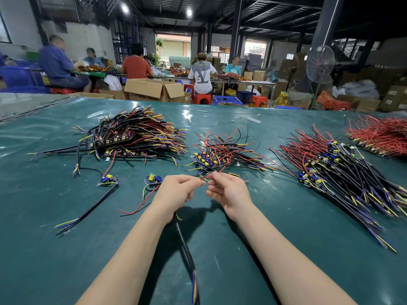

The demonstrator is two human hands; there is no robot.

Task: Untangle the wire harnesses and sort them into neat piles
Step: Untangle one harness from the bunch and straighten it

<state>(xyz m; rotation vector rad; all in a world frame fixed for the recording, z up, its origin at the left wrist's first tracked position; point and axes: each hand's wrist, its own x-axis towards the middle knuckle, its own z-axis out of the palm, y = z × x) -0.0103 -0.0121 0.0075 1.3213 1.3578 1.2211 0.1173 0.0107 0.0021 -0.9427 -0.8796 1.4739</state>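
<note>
Left hand [176, 190] and right hand [229, 192] both pinch 1 red-black lead [209, 173] at the fingertips, just in front of the middle tangle [222, 150]. A black cable [187, 249] trails from under the left palm. It's probably light, floppy and prone to snagging. Grip the sheath, not the stripped tips.

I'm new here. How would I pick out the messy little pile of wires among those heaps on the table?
Start at the middle of the green table, between the big dark heap on the left and the long red-and-black heap on the right. The messy pile there is the smallest, with thin red wires looping every way, while its neighbours' wires lie combed mostly one way.
</note>
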